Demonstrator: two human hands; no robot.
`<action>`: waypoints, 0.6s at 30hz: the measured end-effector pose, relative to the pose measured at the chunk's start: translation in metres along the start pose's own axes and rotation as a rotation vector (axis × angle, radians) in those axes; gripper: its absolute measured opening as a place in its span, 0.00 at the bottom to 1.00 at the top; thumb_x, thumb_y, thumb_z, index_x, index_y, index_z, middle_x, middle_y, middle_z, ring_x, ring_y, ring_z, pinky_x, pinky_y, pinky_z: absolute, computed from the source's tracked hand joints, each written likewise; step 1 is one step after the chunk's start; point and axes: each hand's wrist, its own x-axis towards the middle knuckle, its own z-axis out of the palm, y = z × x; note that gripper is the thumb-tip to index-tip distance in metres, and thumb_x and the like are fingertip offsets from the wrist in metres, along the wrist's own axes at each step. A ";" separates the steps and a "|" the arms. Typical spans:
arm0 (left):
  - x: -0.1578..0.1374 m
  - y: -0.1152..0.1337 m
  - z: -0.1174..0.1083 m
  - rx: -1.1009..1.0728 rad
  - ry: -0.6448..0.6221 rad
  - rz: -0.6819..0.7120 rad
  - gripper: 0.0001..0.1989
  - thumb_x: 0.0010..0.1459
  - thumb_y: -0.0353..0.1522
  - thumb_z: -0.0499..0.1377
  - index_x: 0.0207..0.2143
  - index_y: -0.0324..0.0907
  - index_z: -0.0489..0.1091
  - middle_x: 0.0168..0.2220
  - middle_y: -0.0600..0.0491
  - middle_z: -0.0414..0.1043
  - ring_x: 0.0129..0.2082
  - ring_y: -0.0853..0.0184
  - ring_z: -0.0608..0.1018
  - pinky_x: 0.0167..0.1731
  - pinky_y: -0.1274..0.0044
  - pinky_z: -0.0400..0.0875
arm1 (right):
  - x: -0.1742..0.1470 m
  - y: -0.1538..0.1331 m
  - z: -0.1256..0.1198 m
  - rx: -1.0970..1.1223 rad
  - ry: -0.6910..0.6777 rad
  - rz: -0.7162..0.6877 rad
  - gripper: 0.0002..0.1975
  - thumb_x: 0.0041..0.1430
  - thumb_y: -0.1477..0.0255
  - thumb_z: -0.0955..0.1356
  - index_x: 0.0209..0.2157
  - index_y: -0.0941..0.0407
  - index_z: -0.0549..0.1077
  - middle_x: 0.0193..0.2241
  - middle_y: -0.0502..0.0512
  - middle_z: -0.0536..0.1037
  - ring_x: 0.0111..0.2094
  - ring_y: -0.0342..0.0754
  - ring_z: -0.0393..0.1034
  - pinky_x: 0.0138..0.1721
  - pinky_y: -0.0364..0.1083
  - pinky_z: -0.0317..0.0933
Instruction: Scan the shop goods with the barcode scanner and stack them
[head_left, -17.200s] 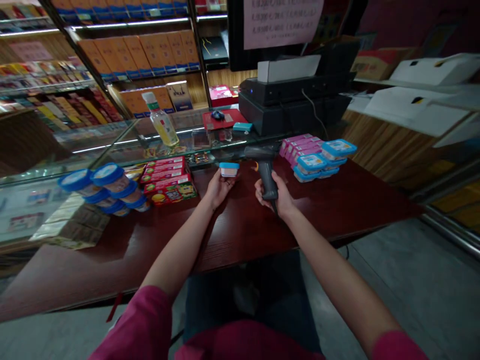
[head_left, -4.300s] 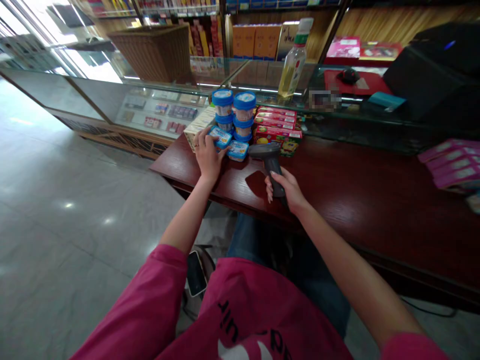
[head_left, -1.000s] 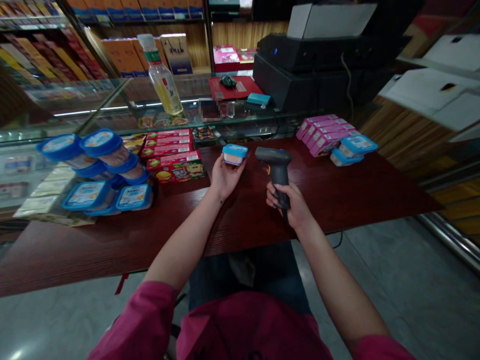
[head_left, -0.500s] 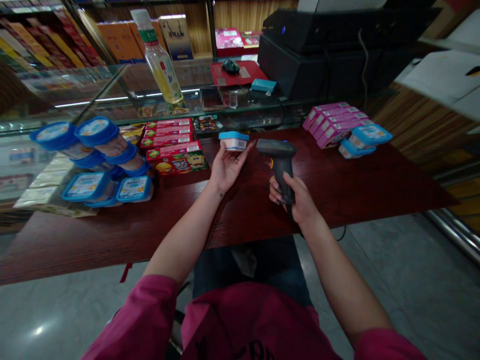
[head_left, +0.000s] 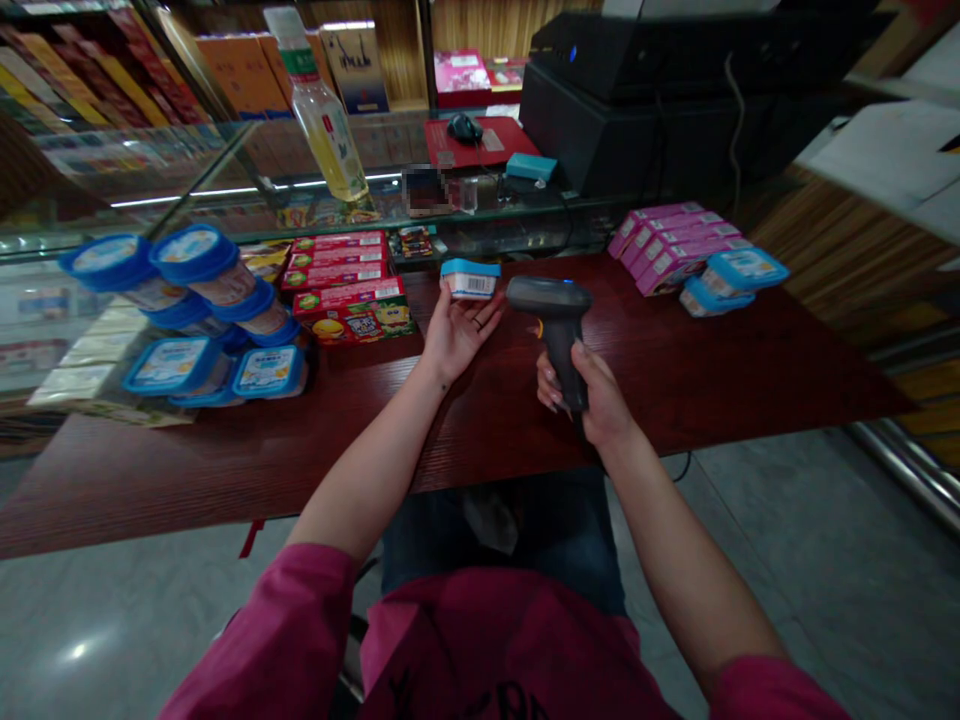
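On my far left, round tubs [head_left: 204, 262] stand stacked behind flat blue-lidded tubs [head_left: 169, 366], with red boxes [head_left: 349, 312] beside them on the table [head_left: 480, 430]. Next, my left hand [head_left: 459, 342], palm up, holds a small blue-lidded tub [head_left: 471, 282] in its fingers, barcode side facing me. Just right of it, my right hand [head_left: 589, 388] grips the scanner [head_left: 561, 325] by its handle, its head near the tub. Farther right sit pink boxes [head_left: 671, 250] and two stacked tubs [head_left: 746, 270].

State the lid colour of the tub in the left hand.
The lid of the tub is light blue, seen best in the head view.
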 end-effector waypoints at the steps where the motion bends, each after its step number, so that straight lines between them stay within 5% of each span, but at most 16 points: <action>1: 0.000 0.000 -0.001 0.000 -0.009 -0.005 0.26 0.78 0.50 0.48 0.51 0.42 0.77 0.48 0.45 0.85 0.60 0.58 0.83 0.64 0.67 0.77 | 0.000 0.000 0.000 -0.004 -0.002 -0.003 0.23 0.61 0.48 0.77 0.39 0.53 0.74 0.26 0.45 0.69 0.18 0.38 0.56 0.18 0.42 0.56; 6: -0.001 0.000 0.000 0.049 -0.080 0.001 0.22 0.80 0.44 0.47 0.58 0.44 0.75 0.55 0.48 0.83 0.63 0.61 0.81 0.65 0.67 0.76 | -0.002 -0.001 0.001 -0.009 0.002 -0.006 0.24 0.60 0.47 0.77 0.40 0.52 0.74 0.26 0.45 0.68 0.18 0.39 0.56 0.18 0.43 0.57; 12: 0.004 -0.002 0.002 0.039 0.016 0.077 0.15 0.76 0.41 0.57 0.50 0.40 0.77 0.46 0.45 0.84 0.62 0.59 0.82 0.68 0.67 0.74 | -0.001 -0.004 0.002 -0.010 0.047 0.003 0.27 0.56 0.46 0.79 0.34 0.51 0.67 0.26 0.45 0.69 0.19 0.39 0.56 0.19 0.43 0.58; 15: -0.003 -0.002 0.006 0.053 -0.012 0.118 0.11 0.74 0.34 0.59 0.53 0.39 0.76 0.50 0.46 0.83 0.62 0.61 0.82 0.68 0.67 0.73 | 0.000 -0.006 0.001 0.009 0.063 0.014 0.28 0.54 0.45 0.79 0.36 0.51 0.69 0.26 0.44 0.67 0.19 0.40 0.55 0.19 0.44 0.58; 18: -0.018 0.001 0.010 0.099 -0.059 0.185 0.23 0.69 0.28 0.64 0.64 0.49 0.70 0.56 0.51 0.81 0.62 0.59 0.82 0.68 0.61 0.72 | 0.002 -0.006 0.000 0.033 0.077 0.030 0.28 0.51 0.46 0.81 0.37 0.51 0.72 0.26 0.44 0.66 0.19 0.39 0.54 0.19 0.44 0.56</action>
